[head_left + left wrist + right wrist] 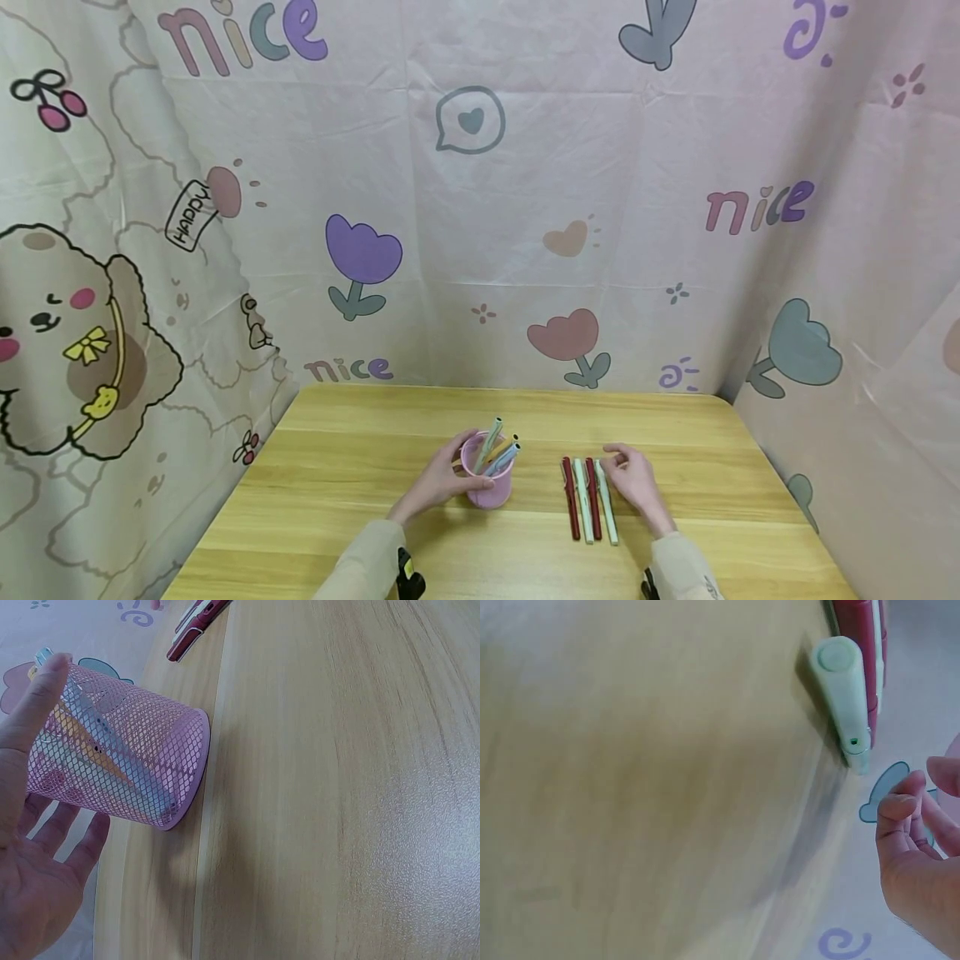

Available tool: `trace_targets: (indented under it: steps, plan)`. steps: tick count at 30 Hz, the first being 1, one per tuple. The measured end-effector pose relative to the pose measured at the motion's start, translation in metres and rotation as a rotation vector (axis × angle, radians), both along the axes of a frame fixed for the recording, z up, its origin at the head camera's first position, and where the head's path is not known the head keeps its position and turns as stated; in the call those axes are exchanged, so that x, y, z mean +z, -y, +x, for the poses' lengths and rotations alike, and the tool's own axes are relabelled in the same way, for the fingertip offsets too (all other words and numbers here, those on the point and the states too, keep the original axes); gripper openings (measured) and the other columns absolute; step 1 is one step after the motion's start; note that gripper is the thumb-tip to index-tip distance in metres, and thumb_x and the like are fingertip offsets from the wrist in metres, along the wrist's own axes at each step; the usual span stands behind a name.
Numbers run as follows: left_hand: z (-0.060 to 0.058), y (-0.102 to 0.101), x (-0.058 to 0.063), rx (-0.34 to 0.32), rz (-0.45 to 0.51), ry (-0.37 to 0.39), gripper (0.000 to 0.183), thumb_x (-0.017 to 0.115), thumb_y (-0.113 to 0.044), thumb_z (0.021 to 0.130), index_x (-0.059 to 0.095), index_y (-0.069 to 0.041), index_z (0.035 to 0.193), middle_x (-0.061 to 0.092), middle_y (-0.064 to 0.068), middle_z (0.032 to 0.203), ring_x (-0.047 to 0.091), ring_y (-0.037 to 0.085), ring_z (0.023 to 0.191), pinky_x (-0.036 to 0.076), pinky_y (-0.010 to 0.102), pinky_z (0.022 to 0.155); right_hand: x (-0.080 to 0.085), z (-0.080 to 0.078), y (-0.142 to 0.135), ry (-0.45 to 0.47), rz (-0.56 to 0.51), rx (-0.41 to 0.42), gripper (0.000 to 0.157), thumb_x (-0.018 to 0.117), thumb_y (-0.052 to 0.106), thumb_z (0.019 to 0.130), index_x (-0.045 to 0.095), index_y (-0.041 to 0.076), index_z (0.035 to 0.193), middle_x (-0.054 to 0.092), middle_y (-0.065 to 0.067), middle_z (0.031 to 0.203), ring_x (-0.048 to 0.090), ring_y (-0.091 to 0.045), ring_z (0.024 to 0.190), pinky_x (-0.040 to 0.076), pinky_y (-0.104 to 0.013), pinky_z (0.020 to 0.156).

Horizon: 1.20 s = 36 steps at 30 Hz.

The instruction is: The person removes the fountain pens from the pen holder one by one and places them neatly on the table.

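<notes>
My left hand (437, 482) holds a pink mesh pen cup (491, 495), its thumb on the near side and its fingers round the other side. Inside the cup lean a light green pen (489, 440), a yellow pen (501, 450) and a light blue pen (503, 459). To the right, two dark red pens and two mint ones lie side by side on the table. My right hand (634, 482) hovers by the top of the rightmost mint pen (608, 510). In the right wrist view its fingers are loosely bent, with nothing visible between them, apart from the mint pen (844, 694).
The wooden table (360, 442) runs back to a patterned cloth (480, 200) that hangs behind it and along both sides. Black straps (409, 575) sit at the wrists, over light sleeves.
</notes>
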<state>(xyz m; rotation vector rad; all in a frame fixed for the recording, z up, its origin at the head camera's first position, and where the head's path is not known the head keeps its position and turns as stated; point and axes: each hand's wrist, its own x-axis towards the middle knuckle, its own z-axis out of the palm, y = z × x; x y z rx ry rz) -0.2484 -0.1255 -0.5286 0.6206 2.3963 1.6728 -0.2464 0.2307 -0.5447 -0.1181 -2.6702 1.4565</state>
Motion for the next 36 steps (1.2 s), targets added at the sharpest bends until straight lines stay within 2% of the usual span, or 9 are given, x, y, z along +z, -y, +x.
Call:
trace_targets:
  steps: [6, 15, 23, 31, 36]
  plan:
    - [0.001, 0.000, 0.002, -0.005, 0.024, 0.010, 0.095, 0.085, -0.017, 0.082, 0.029, 0.001, 0.156, 0.042, 0.027, 0.155, 0.047, 0.048, 0.137, 0.049, 0.055, 0.110, 0.005, -0.001, 0.004, -0.019, -0.009, -0.002, 0.036, 0.064, 0.006, 0.092, 0.063, -0.007, 0.126, 0.063, -0.012, 0.091, 0.058, -0.014, 0.070, 0.046, -0.019, 0.052]
    - [0.001, 0.000, 0.002, -0.001, 0.008, 0.005, 0.094, 0.085, -0.020, 0.082, 0.030, 0.001, 0.155, 0.043, 0.026, 0.154, 0.049, 0.047, 0.136, 0.050, 0.055, 0.110, 0.014, 0.000, 0.016, -0.042, -0.076, 0.016, 0.033, 0.065, 0.002, 0.091, 0.064, -0.007, 0.123, 0.064, -0.012, 0.091, 0.063, -0.018, 0.073, 0.050, -0.018, 0.056]
    - [0.001, -0.001, 0.003, 0.000, 0.005, -0.003, 0.094, 0.085, -0.020, 0.082, 0.030, 0.001, 0.155, 0.043, 0.026, 0.154, 0.048, 0.047, 0.136, 0.049, 0.055, 0.110, 0.019, 0.001, 0.028, -0.070, -0.090, 0.040, 0.028, 0.066, 0.003, 0.091, 0.066, -0.006, 0.117, 0.066, -0.013, 0.092, 0.063, -0.017, 0.076, 0.053, -0.018, 0.061]
    - [0.001, -0.001, 0.002, -0.002, 0.001, -0.012, 0.094, 0.085, -0.020, 0.082, 0.029, 0.001, 0.155, 0.044, 0.026, 0.154, 0.049, 0.045, 0.136, 0.049, 0.055, 0.110, 0.023, 0.002, 0.038, -0.091, -0.084, 0.078, 0.024, 0.068, 0.003, 0.091, 0.068, -0.005, 0.113, 0.068, -0.013, 0.093, 0.060, -0.010, 0.076, 0.052, -0.017, 0.063]
    - [0.001, -0.001, 0.002, 0.001, -0.006, -0.017, 0.094, 0.085, -0.021, 0.082, 0.030, 0.001, 0.155, 0.044, 0.026, 0.153, 0.050, 0.045, 0.136, 0.049, 0.055, 0.110, 0.025, 0.002, 0.044, -0.100, -0.091, 0.106, 0.021, 0.068, 0.003, 0.091, 0.069, -0.004, 0.110, 0.069, -0.012, 0.093, 0.061, -0.010, 0.077, 0.053, -0.017, 0.065]
